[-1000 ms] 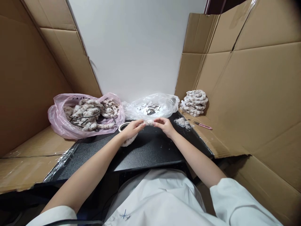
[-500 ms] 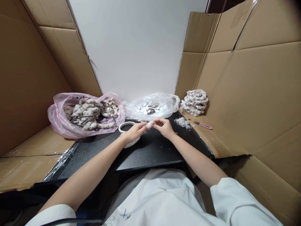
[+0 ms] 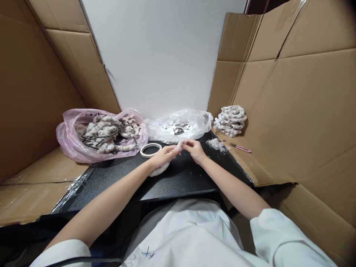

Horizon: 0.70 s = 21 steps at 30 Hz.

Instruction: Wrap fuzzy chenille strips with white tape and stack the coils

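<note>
A fluffy white-and-brown furry strip (image 3: 160,170) runs under my left hand (image 3: 164,155), which is closed around it. Its end sticks up between my two hands, where the fingers of my right hand (image 3: 192,148) pinch it. My fingertips almost meet there, and they hide part of the strip. Just behind my left wrist, a roll of cream tape (image 3: 142,151) lies flat on the black table (image 3: 178,181). A tuft of loose fluff (image 3: 217,145) rests to the right of my right hand.
A pink plastic bag (image 3: 66,142) at left holds furry strips and black cords. A clear bag (image 3: 203,120) with small flat pieces lies at the back. At right are a pile of furry rings (image 3: 232,120) and pink thread snips (image 3: 241,148). Cardboard walls (image 3: 311,104) enclose both sides.
My left hand has shifted slightly right, closer to my right hand. The strip's end now points more upright, and more of the tape roll shows.
</note>
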Available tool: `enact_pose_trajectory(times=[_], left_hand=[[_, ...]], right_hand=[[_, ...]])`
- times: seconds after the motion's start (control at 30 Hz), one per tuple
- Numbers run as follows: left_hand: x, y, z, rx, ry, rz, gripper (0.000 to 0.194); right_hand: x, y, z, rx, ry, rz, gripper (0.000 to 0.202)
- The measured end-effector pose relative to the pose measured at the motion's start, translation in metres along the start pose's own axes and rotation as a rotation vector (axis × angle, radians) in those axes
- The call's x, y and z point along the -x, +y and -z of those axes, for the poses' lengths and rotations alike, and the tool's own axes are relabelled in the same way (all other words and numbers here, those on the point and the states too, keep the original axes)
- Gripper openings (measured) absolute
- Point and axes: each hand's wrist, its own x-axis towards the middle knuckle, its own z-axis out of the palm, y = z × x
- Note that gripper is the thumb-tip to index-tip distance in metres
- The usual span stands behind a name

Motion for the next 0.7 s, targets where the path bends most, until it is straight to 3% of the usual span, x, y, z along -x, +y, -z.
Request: enact_pose_trajectory(times=[0.47,0.7], left_hand=[[-0.004,-0.010,-0.001,0.125,0.006,0.009,0.044],[-0.002,-0.007,-0.006,0.257,0.057,0.079,0.033]], right_hand=[[0.004,-0.001,-0.007,0.003,-0.105,-0.047,0.033],[0.003,0.006,-0.004,0.158,-0.123,0.061,0.030]])
